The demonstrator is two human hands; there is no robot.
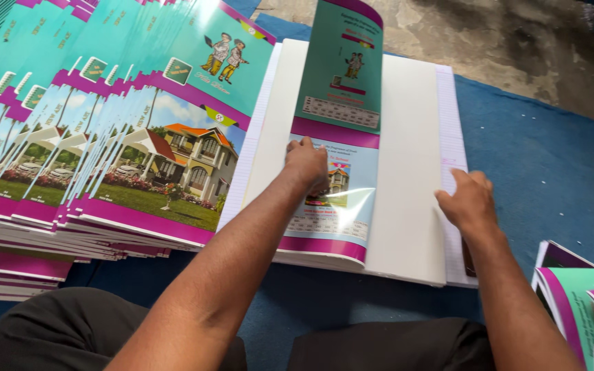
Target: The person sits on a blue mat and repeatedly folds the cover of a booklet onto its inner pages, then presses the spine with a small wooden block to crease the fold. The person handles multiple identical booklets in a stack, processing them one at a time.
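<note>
My left hand [305,162] presses flat on a glossy notebook cover [338,103], teal and purple with a house picture, which is folded over the middle of a stack of white paper [407,178]. At the stack's right side my right hand [471,201] rests with its fingers on the edge of the lined sheets [452,130]. Neither hand grips anything; both lie on top.
A fanned pile of finished notebooks [104,130] with the same covers fills the left. More folded covers [579,302] lie at the lower right. All rest on a blue mat [544,158]; bare concrete floor [489,34] lies beyond. My dark-clothed knees [70,330] are at the bottom.
</note>
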